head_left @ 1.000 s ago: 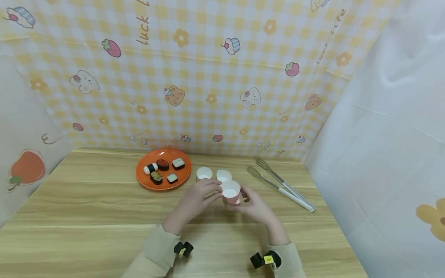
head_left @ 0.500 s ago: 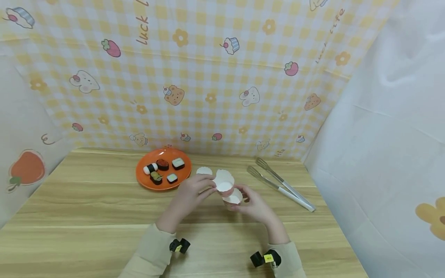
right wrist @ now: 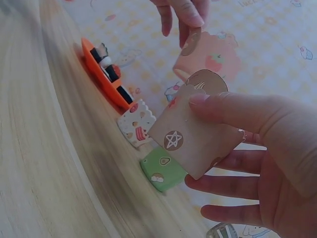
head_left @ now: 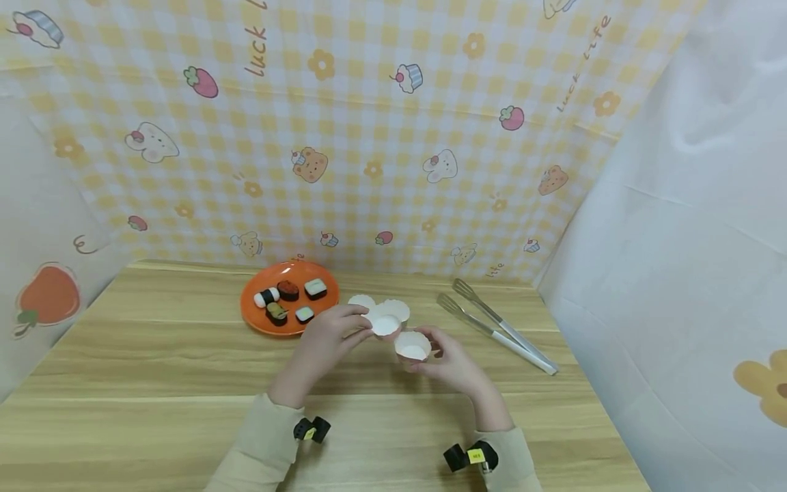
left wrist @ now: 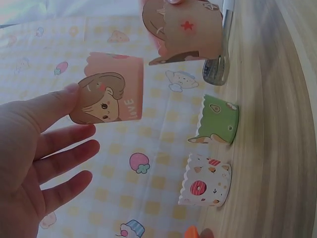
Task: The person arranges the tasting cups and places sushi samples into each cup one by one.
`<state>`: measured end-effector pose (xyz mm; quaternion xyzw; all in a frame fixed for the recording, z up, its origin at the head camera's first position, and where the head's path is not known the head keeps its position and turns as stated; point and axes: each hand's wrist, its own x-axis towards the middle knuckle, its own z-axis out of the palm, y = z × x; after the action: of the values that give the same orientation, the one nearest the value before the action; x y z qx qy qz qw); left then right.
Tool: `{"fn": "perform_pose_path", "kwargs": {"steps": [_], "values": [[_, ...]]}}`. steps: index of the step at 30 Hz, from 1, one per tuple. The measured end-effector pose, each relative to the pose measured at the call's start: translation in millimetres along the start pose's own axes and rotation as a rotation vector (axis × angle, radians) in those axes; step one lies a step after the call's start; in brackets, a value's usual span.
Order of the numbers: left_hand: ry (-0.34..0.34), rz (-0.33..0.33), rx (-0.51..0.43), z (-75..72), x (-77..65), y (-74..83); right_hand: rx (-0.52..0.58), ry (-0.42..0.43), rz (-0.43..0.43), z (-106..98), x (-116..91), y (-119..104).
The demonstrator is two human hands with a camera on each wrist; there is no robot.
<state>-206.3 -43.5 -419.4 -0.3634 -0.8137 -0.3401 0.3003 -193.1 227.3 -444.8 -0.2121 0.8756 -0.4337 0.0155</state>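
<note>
Your left hand [head_left: 326, 342] pinches a pink paper cup [left wrist: 110, 89] printed with a cartoon girl, held above the tabletop [head_left: 154, 369]. Your right hand [head_left: 451, 362] grips a brown star-marked cup [right wrist: 190, 136] just beside it. Green and white cups [left wrist: 218, 121] stand behind, near the orange plate [head_left: 255, 314].

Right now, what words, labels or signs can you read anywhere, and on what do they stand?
"luck", partly cut off: backdrop cloth, top left.
"luck life": the same cloth, top right.
"LOVE": pink paper cup pinched by the left hand.
Yellow wrist tag: too small to read.
</note>
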Motion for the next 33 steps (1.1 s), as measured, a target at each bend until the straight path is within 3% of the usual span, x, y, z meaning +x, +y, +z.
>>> {"fn": "perform_pose_path", "kwargs": {"steps": [14, 33], "values": [[-0.157, -0.179, 0.076, -2.5, -5.7, -9.1, 0.004, 0.013, 0.029, -7, -3, -1], [-0.308, -0.339, 0.075, -0.8, -12.7, -24.6, 0.013, 0.002, 0.045, -7, -1, 1]]}}
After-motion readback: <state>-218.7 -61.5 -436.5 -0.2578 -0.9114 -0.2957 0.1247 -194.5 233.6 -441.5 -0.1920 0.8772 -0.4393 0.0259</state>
